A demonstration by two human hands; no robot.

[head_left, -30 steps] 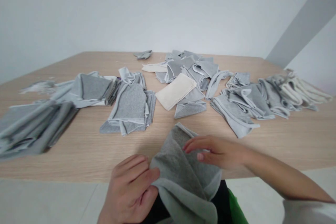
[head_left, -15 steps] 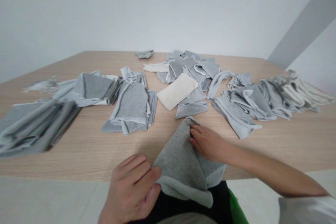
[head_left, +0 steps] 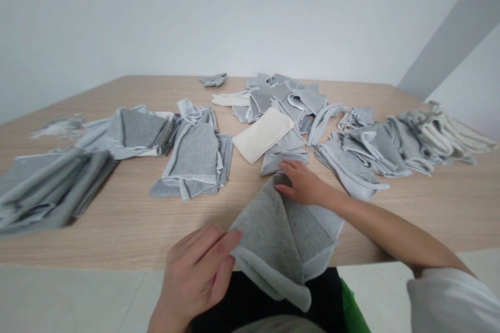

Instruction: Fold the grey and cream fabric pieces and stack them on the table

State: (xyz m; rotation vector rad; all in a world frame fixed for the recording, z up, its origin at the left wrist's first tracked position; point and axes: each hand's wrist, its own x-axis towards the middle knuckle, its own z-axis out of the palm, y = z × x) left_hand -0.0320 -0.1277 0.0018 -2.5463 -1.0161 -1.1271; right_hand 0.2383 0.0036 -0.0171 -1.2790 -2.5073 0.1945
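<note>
A grey piece of fabric (head_left: 269, 223) with pale edges is spread at the table's front edge, its lower part hanging over my lap. My left hand (head_left: 199, 270) is closed, pinching its left corner between thumb and fingers. At the top end of the same fabric lies my right hand (head_left: 304, 182), thumb and fingers apart. The thumb touches the fabric, while the fingertips reach over its far edge, in front of a folded grey piece (head_left: 269, 163). A cream folded cloth (head_left: 263, 135) lies just beyond.
Grey fabric stacks lie on the wooden table (head_left: 128, 213): a thick one (head_left: 50, 187) at left, another (head_left: 195, 156) left of centre, a row (head_left: 383, 145) at right. A loose heap (head_left: 277, 93) sits at the back. White scraps (head_left: 60, 127) lie at far left.
My right hand has slid away from me to the fabric's far edge, and its thumb and fingers have spread. My left hand keeps its pinch on the corner. The fabric's right side has opened out further.
</note>
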